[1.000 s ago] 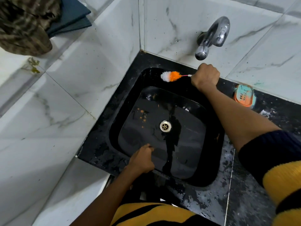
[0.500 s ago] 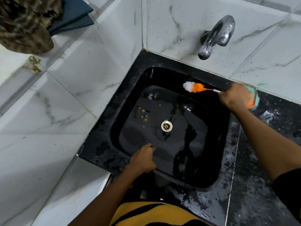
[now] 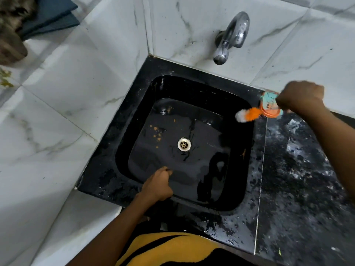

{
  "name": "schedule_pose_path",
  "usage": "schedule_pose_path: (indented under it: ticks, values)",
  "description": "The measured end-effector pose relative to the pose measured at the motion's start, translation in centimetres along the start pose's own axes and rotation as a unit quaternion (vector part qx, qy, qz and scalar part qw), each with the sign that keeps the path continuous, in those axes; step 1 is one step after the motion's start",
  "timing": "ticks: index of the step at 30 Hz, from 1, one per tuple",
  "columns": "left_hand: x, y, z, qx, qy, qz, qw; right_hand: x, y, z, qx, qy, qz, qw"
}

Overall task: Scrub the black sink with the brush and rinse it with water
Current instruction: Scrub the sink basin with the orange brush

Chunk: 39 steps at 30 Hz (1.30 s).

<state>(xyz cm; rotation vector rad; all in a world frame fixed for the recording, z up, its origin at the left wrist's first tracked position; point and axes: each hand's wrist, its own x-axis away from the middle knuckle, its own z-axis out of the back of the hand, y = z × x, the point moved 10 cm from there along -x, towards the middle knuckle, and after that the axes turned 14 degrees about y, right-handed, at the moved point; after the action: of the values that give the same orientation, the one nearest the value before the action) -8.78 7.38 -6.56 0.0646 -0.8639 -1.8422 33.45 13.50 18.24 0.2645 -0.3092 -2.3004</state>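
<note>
Holding the brush (image 3: 247, 115) tight, the right hand (image 3: 301, 97) sits at the sink's (image 3: 134, 120) far right edge. Bristles point left, toward the bowl. The left hand (image 3: 157, 186) grips the near rim.

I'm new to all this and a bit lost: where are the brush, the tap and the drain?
brush (image 3: 247, 115), head view, on its orange and white bristles.
tap (image 3: 233, 35), head view, on its chrome body.
drain (image 3: 184, 144), head view, on its metal grate.
</note>
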Motion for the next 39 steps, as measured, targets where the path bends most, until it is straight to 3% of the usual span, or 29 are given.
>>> schedule_pose_path:
  ticks: [3, 8, 12, 16, 17, 21, 23, 28, 31, 33, 37, 39]
  values:
    - [-0.1, 0.5, 0.1, 0.012, -0.01, -0.009, 1.0, -0.4, -1.2, 2.8, 0.007, 0.059, 0.018, 0.998]
    - [0.1, 0.4, 0.2, -0.001, -0.013, 0.001, 1.0, 2.6, -2.0, 0.7, 0.087, -0.052, 0.068, 0.993]
    - [0.1, 0.2, 0.1, -0.008, -0.018, 0.006, 1.0, 2.0, -2.3, 3.3, 0.073, 0.019, 0.055, 0.996]
    - [0.2, 0.1, -0.1, -0.002, -0.025, 0.008, 1.0, 4.5, -3.0, 0.9, 0.148, -0.145, 0.089, 0.974]
    - [0.1, 0.1, -0.1, 0.0, -0.022, 0.006, 1.0, 4.7, -3.1, 0.7, 0.154, -0.155, 0.096, 0.971]
    - [0.1, 0.0, -0.2, -0.002, -0.018, 0.003, 1.0, 3.8, -3.4, 3.1, 0.115, -0.019, 0.137, 0.984]
    - [0.1, 0.0, -0.2, -0.01, -0.021, 0.003, 1.0, 4.7, -3.2, 2.7, 0.123, -0.028, 0.182, 0.975]
    - [0.0, -0.3, -0.5, -0.029, -0.022, 0.008, 0.999, 9.1, -1.5, -1.0, 0.183, -0.148, 0.258, 0.937]
    - [-0.1, -0.5, -0.5, -0.023, -0.021, 0.007, 0.999, 9.2, -2.4, 0.4, 0.195, -0.038, 0.295, 0.935]
    - [-0.1, -0.3, -0.5, -0.021, -0.026, 0.002, 0.999, 9.2, -2.6, 1.0, 0.201, -0.014, 0.29, 0.935]
    - [0.0, -0.1, -0.4, -0.022, -0.021, 0.004, 1.0, 12.3, -2.7, -0.5, 0.226, -0.161, 0.316, 0.908]
    - [0.0, -0.1, -0.4, -0.022, -0.02, 0.006, 1.0, 12.9, -3.5, -0.5, 0.228, -0.133, 0.327, 0.907]
